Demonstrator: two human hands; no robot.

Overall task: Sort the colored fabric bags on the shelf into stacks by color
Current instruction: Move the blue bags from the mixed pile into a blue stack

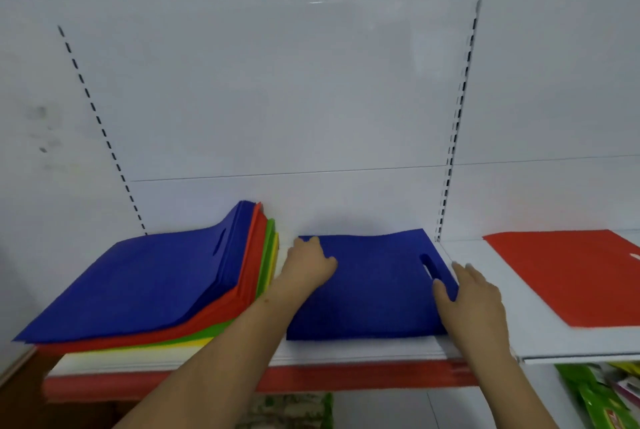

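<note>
Shelf [519,331]: both hands seemingly flat on blue bag [374,290]

At the right edge of the frame the flat red fabric bag [575,276] is cut off, so its handle end shows only as a pale sliver. In the mixed stack at lower left, the red, green and yellow fabric bags [258,272] show only as thin edges under the top blue bag [138,283], their number impossible to tell. Below the white shelf [540,328], the green packets [595,397] at lower right are blurred and cropped.
</note>
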